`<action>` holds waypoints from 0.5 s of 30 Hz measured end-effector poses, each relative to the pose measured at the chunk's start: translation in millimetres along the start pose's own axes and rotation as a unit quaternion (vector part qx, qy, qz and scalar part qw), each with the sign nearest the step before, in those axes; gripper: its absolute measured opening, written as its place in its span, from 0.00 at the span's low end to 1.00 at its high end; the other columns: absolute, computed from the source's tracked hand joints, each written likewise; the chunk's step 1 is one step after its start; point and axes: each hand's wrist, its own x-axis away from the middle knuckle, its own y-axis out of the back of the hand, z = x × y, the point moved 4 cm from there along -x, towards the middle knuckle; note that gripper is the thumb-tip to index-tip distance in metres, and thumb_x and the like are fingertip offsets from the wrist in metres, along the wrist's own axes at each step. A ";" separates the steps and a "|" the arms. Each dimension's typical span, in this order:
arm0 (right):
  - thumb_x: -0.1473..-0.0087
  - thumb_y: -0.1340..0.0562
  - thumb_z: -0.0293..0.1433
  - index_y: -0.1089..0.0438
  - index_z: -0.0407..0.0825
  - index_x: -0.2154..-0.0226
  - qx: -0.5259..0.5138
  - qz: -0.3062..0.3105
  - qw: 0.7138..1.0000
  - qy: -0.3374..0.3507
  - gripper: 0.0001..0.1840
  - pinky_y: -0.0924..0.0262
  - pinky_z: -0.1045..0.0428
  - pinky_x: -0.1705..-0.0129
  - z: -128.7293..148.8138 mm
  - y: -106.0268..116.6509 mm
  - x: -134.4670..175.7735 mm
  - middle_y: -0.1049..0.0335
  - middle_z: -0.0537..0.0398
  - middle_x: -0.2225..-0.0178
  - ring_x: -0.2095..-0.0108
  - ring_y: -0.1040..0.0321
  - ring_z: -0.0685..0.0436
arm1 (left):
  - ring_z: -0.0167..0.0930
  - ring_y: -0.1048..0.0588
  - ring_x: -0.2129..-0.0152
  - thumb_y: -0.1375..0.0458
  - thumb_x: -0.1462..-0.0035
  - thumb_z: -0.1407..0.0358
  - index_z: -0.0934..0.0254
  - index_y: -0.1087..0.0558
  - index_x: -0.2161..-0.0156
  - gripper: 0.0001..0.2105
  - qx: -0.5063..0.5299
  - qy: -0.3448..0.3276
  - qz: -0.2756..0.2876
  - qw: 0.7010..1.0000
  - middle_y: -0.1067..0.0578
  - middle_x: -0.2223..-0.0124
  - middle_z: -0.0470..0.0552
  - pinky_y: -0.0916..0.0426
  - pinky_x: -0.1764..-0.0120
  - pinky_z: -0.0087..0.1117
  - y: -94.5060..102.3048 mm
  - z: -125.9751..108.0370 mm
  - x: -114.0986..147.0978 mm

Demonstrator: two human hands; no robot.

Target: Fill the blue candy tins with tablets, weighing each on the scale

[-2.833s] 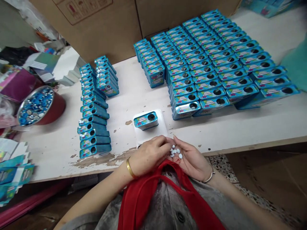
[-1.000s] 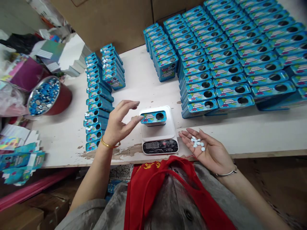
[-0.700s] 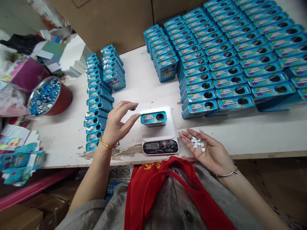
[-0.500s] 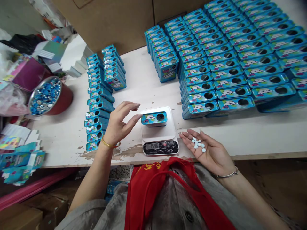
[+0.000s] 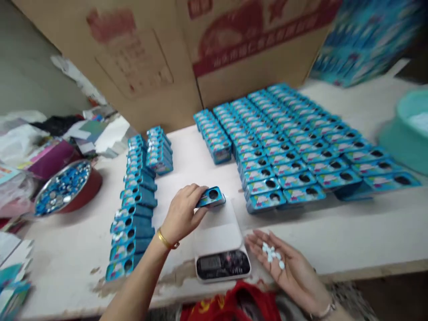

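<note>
My left hand (image 5: pixel 183 213) grips the left end of a blue candy tin (image 5: pixel 214 195), fingers on the far side and thumb on the near side. A round dark hole shows in the tin's top. It sits at the back of the white digital scale (image 5: pixel 217 240); whether it still touches the platform I cannot tell. The scale's readout is blurred. My right hand (image 5: pixel 284 267) lies palm up to the right of the scale, fingers outstretched, with several small pale candy tablets (image 5: pixel 272 254) resting in the palm.
Rows of blue tins (image 5: pixel 277 162) stand at the right, and more tins (image 5: pixel 129 223) at the left, some with tablets on top. A red bowl (image 5: pixel 95 183) of blue and silver pieces sits far left. Large cartons (image 5: pixel 167 107) stand behind; a turquoise tub (image 5: pixel 397 133) is at right.
My left hand has closed on the tin, which now looks tilted and further back on the scale. My right hand keeps the tablets in its palm. The view has tipped upward.
</note>
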 end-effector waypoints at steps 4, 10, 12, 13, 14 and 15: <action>0.50 0.37 0.24 0.25 0.40 0.68 -0.016 0.021 1.000 0.007 0.06 0.31 0.51 0.54 1.0 -9.4 -9.3 0.23 0.44 0.64 0.58 0.27 0.41 | 0.34 0.32 0.63 0.44 0.46 0.66 0.64 0.36 0.53 0.14 -0.055 0.007 -0.052 0.997 0.30 0.60 0.52 0.38 0.61 0.35 -1.9 26.1 -61.8; 0.54 0.34 0.24 0.24 0.41 0.70 -0.029 0.025 0.999 -0.011 0.05 0.31 0.52 0.56 4.3 -12.1 -15.5 0.22 0.45 0.65 0.59 0.26 0.41 | 0.38 0.33 0.59 0.43 0.47 0.65 0.63 0.35 0.52 0.16 -0.109 -0.010 -0.060 0.992 0.31 0.56 0.55 0.41 0.60 0.39 -33.8 33.4 -130.5; 0.55 0.34 0.24 0.24 0.41 0.70 -0.033 0.026 0.999 -0.023 0.06 0.31 0.53 0.55 4.3 -11.0 -18.9 0.23 0.45 0.64 0.59 0.27 0.41 | 0.40 0.35 0.56 0.43 0.47 0.64 0.64 0.36 0.50 0.18 -0.119 0.000 -0.069 0.991 0.32 0.53 0.57 0.42 0.59 0.41 -40.6 36.0 -139.5; 0.56 0.34 0.24 0.24 0.41 0.70 -0.032 0.025 0.999 -0.035 0.06 0.31 0.53 0.55 3.6 -9.6 -20.9 0.23 0.45 0.63 0.58 0.27 0.41 | 0.41 0.36 0.55 0.43 0.46 0.63 0.63 0.37 0.48 0.20 -0.122 0.002 -0.073 0.990 0.34 0.51 0.58 0.43 0.57 0.41 -41.5 39.0 -141.6; 0.55 0.34 0.25 0.24 0.41 0.69 -0.029 0.022 0.998 -0.046 0.07 0.31 0.52 0.55 2.8 -7.2 -23.0 0.23 0.44 0.63 0.58 0.27 0.40 | 0.41 0.37 0.53 0.44 0.46 0.61 0.62 0.39 0.46 0.22 -0.124 0.005 -0.081 0.989 0.35 0.48 0.58 0.43 0.56 0.41 -40.4 43.7 -142.0; 0.55 0.34 0.24 0.24 0.41 0.69 -0.021 0.015 0.998 -0.051 0.07 0.31 0.52 0.55 2.3 -3.9 -25.0 0.23 0.44 0.62 0.57 0.27 0.40 | 0.40 0.38 0.52 0.44 0.45 0.59 0.61 0.40 0.45 0.24 -0.125 0.009 -0.092 0.988 0.36 0.47 0.57 0.44 0.54 0.41 -37.1 50.6 -140.6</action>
